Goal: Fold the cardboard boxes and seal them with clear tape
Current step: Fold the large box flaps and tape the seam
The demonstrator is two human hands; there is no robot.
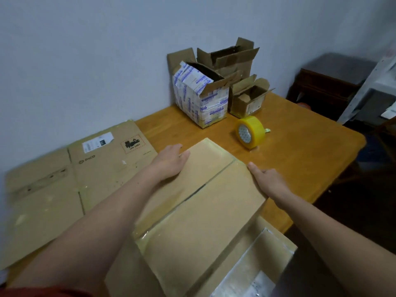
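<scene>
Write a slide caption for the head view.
Left hand and right hand steady a closed cardboard box; tape roll stands on the table.

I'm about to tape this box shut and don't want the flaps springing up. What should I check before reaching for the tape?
1. Box flaps folded down: ok.
2. Centre seam closed tight: not ok, a dark gap shows midway.
3. Left hand rests on the left edge: ok.
4. Right hand rests at the right edge: ok.
5. Tape roll on the table, beyond the box: ok.
6. Loose tape end ready: cannot tell.
</scene>
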